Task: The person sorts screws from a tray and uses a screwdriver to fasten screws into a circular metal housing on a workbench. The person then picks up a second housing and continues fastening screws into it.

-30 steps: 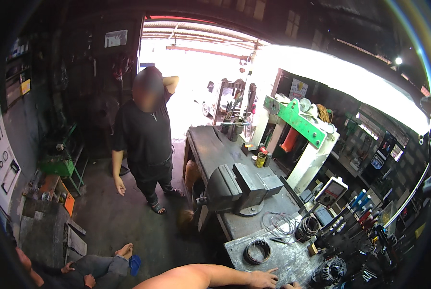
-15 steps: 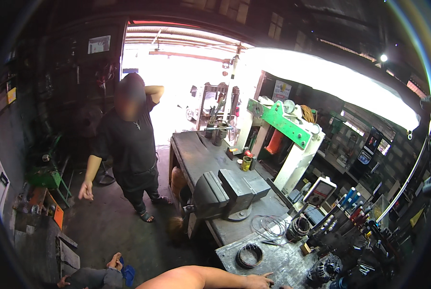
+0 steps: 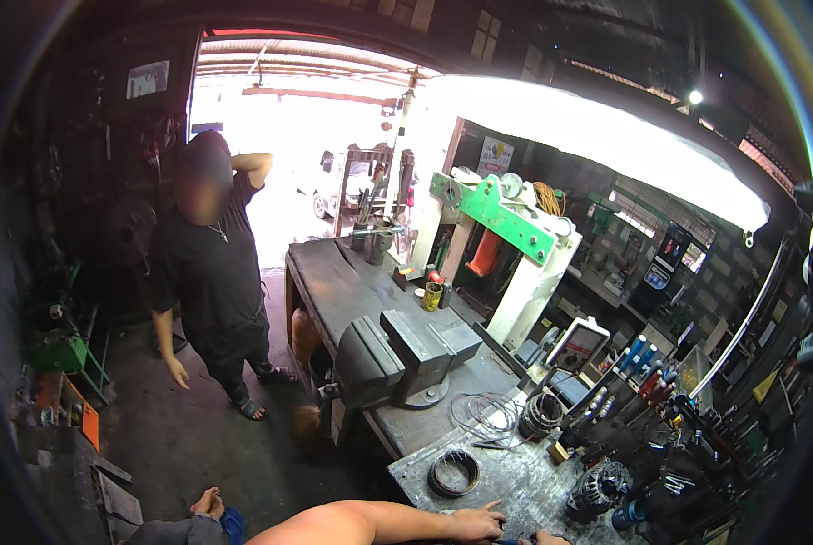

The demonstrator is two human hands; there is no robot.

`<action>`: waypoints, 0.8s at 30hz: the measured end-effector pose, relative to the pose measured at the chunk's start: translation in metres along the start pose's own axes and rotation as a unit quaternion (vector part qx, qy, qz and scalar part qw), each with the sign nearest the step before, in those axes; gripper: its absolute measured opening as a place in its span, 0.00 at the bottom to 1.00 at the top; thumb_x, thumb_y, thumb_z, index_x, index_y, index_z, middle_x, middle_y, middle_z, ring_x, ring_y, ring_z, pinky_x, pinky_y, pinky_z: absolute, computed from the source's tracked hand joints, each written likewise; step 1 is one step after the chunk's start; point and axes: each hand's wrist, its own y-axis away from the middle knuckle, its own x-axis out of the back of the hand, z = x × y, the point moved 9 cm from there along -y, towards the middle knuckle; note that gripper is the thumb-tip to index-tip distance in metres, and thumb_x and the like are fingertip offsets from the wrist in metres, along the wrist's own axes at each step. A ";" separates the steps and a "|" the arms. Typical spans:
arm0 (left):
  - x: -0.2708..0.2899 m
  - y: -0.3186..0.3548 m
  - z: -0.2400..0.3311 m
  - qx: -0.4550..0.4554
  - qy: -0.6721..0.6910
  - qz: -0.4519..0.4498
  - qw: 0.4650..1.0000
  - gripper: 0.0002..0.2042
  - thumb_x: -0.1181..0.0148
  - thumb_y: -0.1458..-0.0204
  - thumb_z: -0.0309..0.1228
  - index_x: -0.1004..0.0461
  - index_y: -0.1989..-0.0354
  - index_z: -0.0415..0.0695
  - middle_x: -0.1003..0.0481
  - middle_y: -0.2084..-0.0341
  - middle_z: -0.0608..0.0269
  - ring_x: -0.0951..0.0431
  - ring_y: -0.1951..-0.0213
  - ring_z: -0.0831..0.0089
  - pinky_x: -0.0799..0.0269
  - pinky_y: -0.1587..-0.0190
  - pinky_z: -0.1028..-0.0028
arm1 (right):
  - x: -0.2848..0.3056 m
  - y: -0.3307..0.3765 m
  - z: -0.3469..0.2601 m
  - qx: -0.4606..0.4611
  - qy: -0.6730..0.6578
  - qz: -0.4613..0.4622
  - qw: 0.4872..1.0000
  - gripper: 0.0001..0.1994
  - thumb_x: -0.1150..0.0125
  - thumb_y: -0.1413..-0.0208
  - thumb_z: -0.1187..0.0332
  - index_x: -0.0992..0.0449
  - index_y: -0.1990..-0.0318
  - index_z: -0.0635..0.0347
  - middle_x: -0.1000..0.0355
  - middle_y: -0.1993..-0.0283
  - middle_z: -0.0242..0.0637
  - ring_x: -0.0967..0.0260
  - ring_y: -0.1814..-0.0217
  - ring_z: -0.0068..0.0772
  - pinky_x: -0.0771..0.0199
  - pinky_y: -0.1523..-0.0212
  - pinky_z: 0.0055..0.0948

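Note:
My left hand [image 3: 479, 524] is low over the near edge of the metal-topped bench [image 3: 506, 472], one finger stretched out and the others curled. Only part of my right hand [image 3: 548, 539] shows, at the bottom edge beside it. A small dark and blue thing shows between the hands, mostly cut off by the picture's edge. Just beyond my left hand lies a dark wound ring, like a stator [image 3: 454, 473]. Farther back are loops of thin wire [image 3: 479, 415] and a second wound ring [image 3: 541, 415]. To the right stands a slotted round alternator housing [image 3: 599, 486].
A large bench vise [image 3: 416, 359] stands on the dark workbench [image 3: 334, 272]. Behind it is a green and white press frame [image 3: 506, 222]. Tools and spray cans [image 3: 638, 354] crowd the right. A person [image 3: 211, 282] stands at left; another person's bare foot [image 3: 208, 502] shows below.
My view has shifted, so the scene sits farther left. My right hand has come more into view beside my left. The standing person's lowered arm hangs closer to the body.

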 end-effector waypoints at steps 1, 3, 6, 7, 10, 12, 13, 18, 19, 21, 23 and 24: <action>0.000 0.000 0.001 -0.003 -0.009 0.004 1.000 0.08 0.32 0.44 0.38 0.14 0.59 0.53 0.14 0.59 0.63 0.22 0.37 0.53 0.39 0.23 0.35 | 0.004 0.003 -0.012 0.067 0.020 0.012 0.998 0.14 0.33 0.38 0.68 0.20 0.48 0.64 0.25 0.40 0.73 0.23 0.42 0.74 0.20 0.43 0.60; -0.002 0.001 0.002 -0.008 -0.030 0.012 0.999 0.08 0.33 0.43 0.38 0.14 0.60 0.53 0.14 0.60 0.63 0.22 0.37 0.53 0.39 0.24 0.34 | 0.010 0.012 -0.036 0.201 0.058 0.036 0.977 0.13 0.34 0.39 0.69 0.20 0.49 0.63 0.24 0.43 0.71 0.23 0.44 0.73 0.20 0.42 0.60; -0.013 -0.004 0.003 -0.044 0.046 -0.034 0.997 0.09 0.33 0.44 0.39 0.14 0.59 0.53 0.15 0.56 0.62 0.23 0.37 0.52 0.37 0.27 0.32 | 0.020 0.019 -0.039 0.247 -0.013 0.096 0.964 0.12 0.33 0.40 0.69 0.20 0.51 0.61 0.25 0.46 0.68 0.23 0.47 0.70 0.20 0.47 0.60; -0.015 -0.006 -0.002 -0.017 0.047 -0.037 0.998 0.10 0.32 0.45 0.39 0.14 0.58 0.51 0.15 0.55 0.63 0.25 0.33 0.53 0.45 0.23 0.30 | 0.020 0.018 -0.035 0.232 -0.041 0.110 0.966 0.11 0.33 0.40 0.69 0.20 0.52 0.62 0.25 0.46 0.68 0.23 0.47 0.70 0.20 0.48 0.60; -0.013 -0.007 -0.011 0.043 0.037 -0.044 0.997 0.12 0.29 0.45 0.38 0.14 0.55 0.48 0.16 0.51 0.64 0.28 0.28 0.53 0.59 0.17 0.26 | -0.004 0.005 -0.006 0.090 0.014 0.050 0.995 0.15 0.33 0.41 0.68 0.20 0.49 0.64 0.23 0.45 0.66 0.21 0.46 0.66 0.20 0.50 0.61; -0.007 -0.006 -0.007 0.047 0.008 -0.037 0.998 0.11 0.31 0.45 0.35 0.15 0.55 0.48 0.17 0.50 0.62 0.27 0.29 0.51 0.58 0.17 0.26 | -0.016 0.004 -0.008 0.119 0.039 0.027 0.992 0.16 0.35 0.39 0.69 0.19 0.46 0.65 0.22 0.49 0.64 0.20 0.48 0.65 0.20 0.49 0.61; -0.006 -0.005 -0.004 0.046 0.006 -0.036 0.998 0.12 0.31 0.45 0.35 0.15 0.53 0.48 0.16 0.49 0.62 0.28 0.29 0.51 0.58 0.17 0.26 | -0.014 0.005 -0.014 0.159 0.020 0.052 0.986 0.16 0.36 0.39 0.70 0.20 0.46 0.66 0.21 0.51 0.64 0.21 0.48 0.66 0.20 0.49 0.61; -0.002 -0.007 0.003 0.039 -0.023 -0.034 0.998 0.13 0.32 0.43 0.36 0.16 0.52 0.46 0.16 0.49 0.62 0.27 0.29 0.51 0.58 0.17 0.25 | -0.007 0.016 -0.022 0.188 -0.031 0.126 0.974 0.31 0.27 0.40 0.61 0.28 0.32 0.68 0.20 0.52 0.65 0.20 0.49 0.70 0.18 0.47 0.59; -0.004 -0.008 0.004 0.033 -0.031 -0.040 0.998 0.13 0.33 0.42 0.37 0.15 0.52 0.46 0.16 0.49 0.62 0.27 0.29 0.51 0.58 0.17 0.25 | -0.007 0.017 -0.021 0.170 -0.034 0.134 0.976 0.37 0.24 0.41 0.58 0.30 0.28 0.68 0.19 0.52 0.65 0.20 0.49 0.70 0.18 0.46 0.58; -0.008 -0.011 0.002 0.038 -0.060 -0.070 0.995 0.13 0.34 0.40 0.38 0.15 0.52 0.46 0.16 0.50 0.62 0.26 0.30 0.52 0.58 0.17 0.25 | 0.001 0.015 -0.018 0.136 -0.013 0.172 0.976 0.40 0.22 0.43 0.54 0.29 0.28 0.67 0.18 0.56 0.64 0.18 0.55 0.70 0.16 0.51 0.57; -0.005 -0.012 0.002 0.040 -0.048 -0.060 0.996 0.13 0.35 0.39 0.39 0.15 0.52 0.46 0.16 0.51 0.61 0.26 0.30 0.52 0.57 0.17 0.25 | -0.006 0.006 -0.012 0.097 0.015 0.121 0.988 0.33 0.24 0.41 0.59 0.26 0.30 0.64 0.18 0.53 0.63 0.17 0.56 0.67 0.15 0.53 0.56; -0.005 -0.011 0.003 0.046 -0.049 -0.066 0.996 0.13 0.36 0.38 0.40 0.15 0.52 0.46 0.17 0.51 0.60 0.26 0.30 0.52 0.57 0.17 0.25 | -0.003 0.006 -0.017 0.133 0.014 0.140 0.981 0.32 0.25 0.40 0.60 0.25 0.31 0.63 0.18 0.53 0.62 0.17 0.56 0.66 0.15 0.53 0.56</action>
